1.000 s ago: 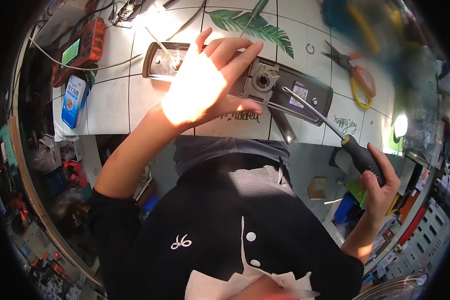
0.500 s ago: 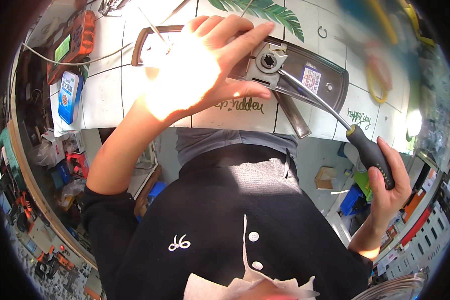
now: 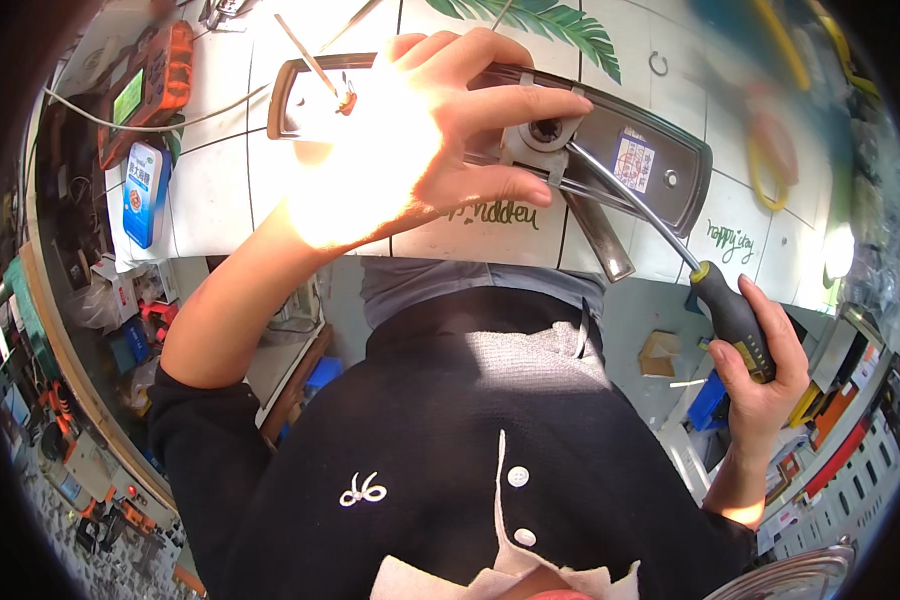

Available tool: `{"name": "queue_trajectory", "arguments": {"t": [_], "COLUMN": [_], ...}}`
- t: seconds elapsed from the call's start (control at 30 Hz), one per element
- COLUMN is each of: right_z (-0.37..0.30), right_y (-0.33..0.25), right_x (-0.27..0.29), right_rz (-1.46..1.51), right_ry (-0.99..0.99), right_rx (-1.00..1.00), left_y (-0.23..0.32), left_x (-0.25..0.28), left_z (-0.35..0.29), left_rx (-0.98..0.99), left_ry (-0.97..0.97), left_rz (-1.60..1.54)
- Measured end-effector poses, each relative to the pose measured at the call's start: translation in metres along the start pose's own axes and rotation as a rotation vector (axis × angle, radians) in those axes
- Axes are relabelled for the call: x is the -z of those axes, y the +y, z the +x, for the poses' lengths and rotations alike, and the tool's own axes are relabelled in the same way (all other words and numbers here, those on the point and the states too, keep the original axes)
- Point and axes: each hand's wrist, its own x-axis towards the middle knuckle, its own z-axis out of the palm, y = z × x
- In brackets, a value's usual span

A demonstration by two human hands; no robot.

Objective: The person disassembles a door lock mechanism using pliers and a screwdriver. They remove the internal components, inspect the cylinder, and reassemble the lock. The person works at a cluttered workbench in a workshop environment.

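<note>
A long brown door handle plate [image 3: 685,150] lies back side up on the white table, its lever [image 3: 598,238] sticking out toward me over the near edge. Near its middle sits a metal hub bracket [image 3: 535,150] with a dark centre hole. My left hand [image 3: 440,140], partly washed out by sunlight, grips the plate, index finger over the bracket and thumb at the near side. My right hand [image 3: 770,360] is closed round the black handle of a screwdriver [image 3: 722,300]. Its shaft slants up to the bracket's right edge, where the tip is hidden.
An orange-black meter [image 3: 150,85] with a screen and a blue-white box [image 3: 145,195] stand at the left. A small metal ring [image 3: 658,64] lies beyond the plate. Yellow-handled tools [image 3: 765,165] are blurred at the right. A grey cable [image 3: 210,122] crosses the left side.
My left index finger has come down across the bracket, covering part of its hole. The right hand and screwdriver have shifted slightly, the tip still at the bracket.
</note>
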Motion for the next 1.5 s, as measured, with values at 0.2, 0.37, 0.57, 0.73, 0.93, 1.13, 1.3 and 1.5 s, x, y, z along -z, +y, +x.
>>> {"name": "queue_trajectory", "arguments": {"t": [0.2, 0.37, 0.57, 0.73, 0.93, 1.13, 1.3, 1.5], "right_z": [-0.004, -0.005, 0.010, 0.023, 0.016, 0.014, 0.019, 0.017], "right_y": [0.001, 0.003, -0.001, 0.000, 0.004, 0.007, 0.011, 0.017], "right_x": [-0.005, -0.008, -0.004, -0.008, -0.016, -0.015, -0.015, -0.018], "right_rz": [0.193, 0.325, -0.240, -0.412, -0.126, 0.013, 0.211, 0.140], "right_ry": [-0.014, -0.026, -0.052, -0.143, -0.203, -0.282, -0.342, -0.294], "right_rx": [-0.201, -0.289, 0.233, 0.273, 0.123, -0.044, -0.173, -0.103], "left_y": [0.003, 0.002, -0.001, -0.003, 0.000, 0.001, -0.003, 0.001], "left_x": [0.003, 0.001, -0.004, -0.008, -0.011, -0.013, -0.013, -0.011], "left_z": [0.000, 0.000, -0.003, -0.002, 0.003, 0.003, 0.002, 0.000], "left_rx": [0.012, 0.013, -0.023, 0.004, -0.042, -0.060, -0.090, -0.053], "left_ry": [-0.026, -0.003, 0.021, 0.059, 0.045, 0.065, 0.072, 0.057], "left_rz": [0.018, 0.010, 0.068, 0.026, 0.177, 0.176, 0.181, 0.171]}}
